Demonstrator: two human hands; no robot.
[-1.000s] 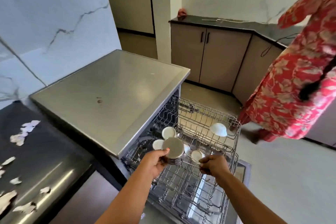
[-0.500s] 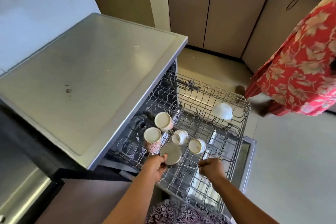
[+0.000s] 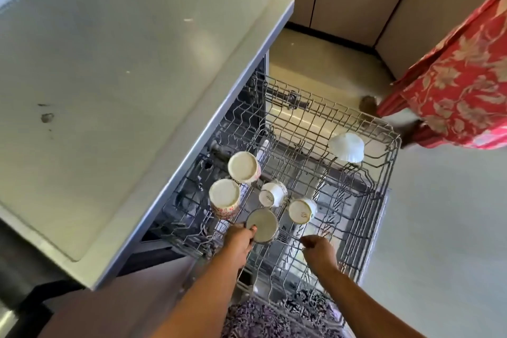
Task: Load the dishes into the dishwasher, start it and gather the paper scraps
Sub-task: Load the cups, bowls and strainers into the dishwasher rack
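Loading step in hand. The steel cup (image 3: 262, 225), base up, is gripped by the left hand (image 3: 238, 241) at the front-left corner of the rack (image 3: 395, 143), just beside four upturned cups (image 3: 225, 196). The right hand (image 3: 319, 254) is curled round a rack wire at the front edge. Next: cup to be seated between tines without knocking its neighbours, then released. A bowl (image 3: 346, 147) lies at the far-right corner, and a person (image 3: 452, 85) stands just beyond it.
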